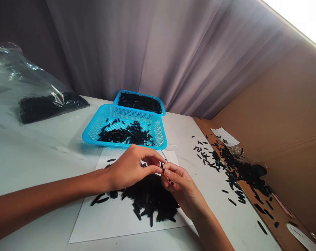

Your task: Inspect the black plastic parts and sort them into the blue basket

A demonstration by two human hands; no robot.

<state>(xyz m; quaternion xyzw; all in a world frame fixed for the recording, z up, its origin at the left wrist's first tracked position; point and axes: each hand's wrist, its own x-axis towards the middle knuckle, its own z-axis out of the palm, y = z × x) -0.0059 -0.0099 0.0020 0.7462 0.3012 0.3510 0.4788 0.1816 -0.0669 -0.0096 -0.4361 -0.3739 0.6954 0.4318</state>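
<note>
Currently, the left hand (130,169) and right hand (182,186) meet above the work area, their fingers (154,169) together and clamped on a short black piece (162,168). Directly below, a large heap of black pieces (149,197) lies on a white paper sheet (100,223), partly beneath the right hand. To the right, scattered black pieces (212,160) cover the tabletop (241,223) and continue onto a brown cardboard strip (283,205). Beyond the sheet, the near blue plastic basket (160,136) holds a partial layer of pieces, with its floor showing around them. Behind it, the rear blue basket (139,92) appears densely filled. At the far left, a clear plastic bag (50,106) contains a dark mass. Status: both baskets are stocked, while the heap and scatter lie outside them.
</note>
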